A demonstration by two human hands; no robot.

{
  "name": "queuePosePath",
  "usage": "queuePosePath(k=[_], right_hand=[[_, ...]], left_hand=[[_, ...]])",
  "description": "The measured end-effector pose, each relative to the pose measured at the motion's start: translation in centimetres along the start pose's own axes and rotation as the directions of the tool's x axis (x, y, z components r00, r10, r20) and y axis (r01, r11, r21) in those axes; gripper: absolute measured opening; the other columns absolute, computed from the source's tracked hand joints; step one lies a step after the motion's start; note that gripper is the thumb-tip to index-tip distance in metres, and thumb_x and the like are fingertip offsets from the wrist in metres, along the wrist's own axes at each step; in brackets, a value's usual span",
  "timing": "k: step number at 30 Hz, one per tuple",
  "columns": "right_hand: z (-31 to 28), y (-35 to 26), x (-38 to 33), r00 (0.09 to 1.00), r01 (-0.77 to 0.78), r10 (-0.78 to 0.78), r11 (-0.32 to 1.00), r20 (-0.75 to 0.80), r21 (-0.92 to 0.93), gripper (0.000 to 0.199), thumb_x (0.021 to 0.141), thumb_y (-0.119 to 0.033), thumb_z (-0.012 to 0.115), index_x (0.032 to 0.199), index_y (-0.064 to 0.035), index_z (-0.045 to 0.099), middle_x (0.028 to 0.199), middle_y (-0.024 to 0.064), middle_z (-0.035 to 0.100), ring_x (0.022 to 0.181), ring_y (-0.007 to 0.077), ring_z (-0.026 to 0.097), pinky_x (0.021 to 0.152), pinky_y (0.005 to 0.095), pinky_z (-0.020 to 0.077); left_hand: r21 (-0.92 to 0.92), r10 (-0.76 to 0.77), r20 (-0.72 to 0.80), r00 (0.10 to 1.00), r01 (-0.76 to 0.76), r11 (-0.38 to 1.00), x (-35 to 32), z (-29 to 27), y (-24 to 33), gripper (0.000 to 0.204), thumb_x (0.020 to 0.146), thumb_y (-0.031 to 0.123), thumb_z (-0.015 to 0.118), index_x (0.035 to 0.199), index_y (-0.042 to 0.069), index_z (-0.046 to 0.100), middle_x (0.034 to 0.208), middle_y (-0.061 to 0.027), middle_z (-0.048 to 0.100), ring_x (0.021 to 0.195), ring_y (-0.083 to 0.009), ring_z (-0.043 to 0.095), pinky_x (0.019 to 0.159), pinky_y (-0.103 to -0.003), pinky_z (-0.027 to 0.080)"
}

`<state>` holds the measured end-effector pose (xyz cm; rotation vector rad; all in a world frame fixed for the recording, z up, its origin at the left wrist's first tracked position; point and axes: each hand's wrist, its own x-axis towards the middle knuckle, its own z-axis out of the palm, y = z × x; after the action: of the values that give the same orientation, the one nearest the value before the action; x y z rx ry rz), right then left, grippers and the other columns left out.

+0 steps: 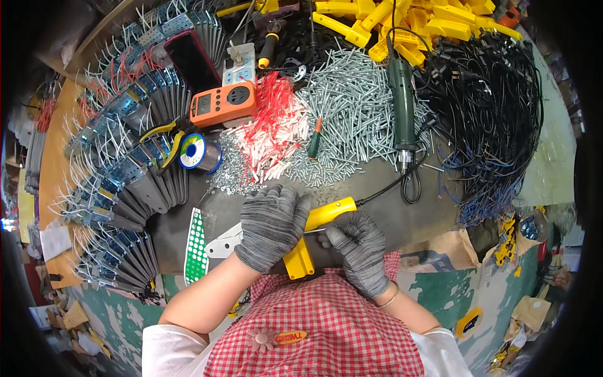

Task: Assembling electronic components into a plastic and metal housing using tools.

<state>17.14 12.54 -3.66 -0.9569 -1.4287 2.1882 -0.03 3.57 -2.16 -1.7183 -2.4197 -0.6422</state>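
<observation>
My left hand (273,223), in a grey knit glove, is closed over a yellow plastic handle (331,213). A black cord (384,190) runs from the handle's right end, and a second yellow part (299,261) juts toward me. Left of that hand sticks out a flat light-grey metal plate (223,245) with holes; where it meets the handle is hidden. My right hand (359,248), gloved alike, is closed just below the handle. Its fingertips pinch a thin metal piece (317,231) that looks like a long screw.
Beyond my hands lie heaped long screws (352,94), red-and-white sleeves (273,132), a solder spool (201,154), pliers (168,147), an orange meter (223,103) and a green electric screwdriver (403,107). Metal plate assemblies (141,182) line the left; black cords (487,119) the right; yellow handles (408,25) the back.
</observation>
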Motion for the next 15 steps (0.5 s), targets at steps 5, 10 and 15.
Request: queuePosePath(k=[5,10,15], right_hand=[[0.6,-0.4,-0.1,0.999,0.014,-0.013,1.0,-0.029,0.021,0.017,0.096,-0.003,0.066,0.109,-0.0001,0.055,0.097,0.0119,0.071,0.088,0.0155,0.07,0.081,0.0276,0.0575],[0.8,-0.4,-0.2,0.999,0.039,-0.038,0.999,-0.024,0.037,0.015,0.096,-0.003,0.066,0.107,-0.0002,0.055,0.097,0.0126,0.071,0.088,0.0156,0.07,0.081,0.0276,0.0575],[1.4,0.6,-0.4,0.997,0.062,-0.062,0.998,-0.044,0.001,0.021,0.094,-0.008,0.07,0.109,-0.0002,0.058,0.097,0.007,0.071,0.088,0.0123,0.067,0.081,0.0273,0.0553]], left_hand=[[-0.141,-0.196,-0.019,0.98,0.191,0.971,0.1,0.5,0.0,0.017,0.091,0.021,0.066,0.087,0.005,0.06,0.075,-0.0168,0.062,0.068,-0.037,0.063,0.061,-0.048,0.049],[-0.145,-0.201,-0.019,0.979,0.196,0.97,-0.2,0.7,-0.3,0.016,0.092,0.02,0.066,0.087,0.006,0.06,0.074,-0.0163,0.063,0.067,-0.0367,0.063,0.061,-0.048,0.049],[-0.103,-0.194,-0.02,0.981,0.191,0.976,-0.2,0.8,-0.2,0.016,0.092,0.021,0.066,0.089,0.007,0.061,0.075,-0.0156,0.064,0.067,-0.0357,0.064,0.061,-0.047,0.049]])
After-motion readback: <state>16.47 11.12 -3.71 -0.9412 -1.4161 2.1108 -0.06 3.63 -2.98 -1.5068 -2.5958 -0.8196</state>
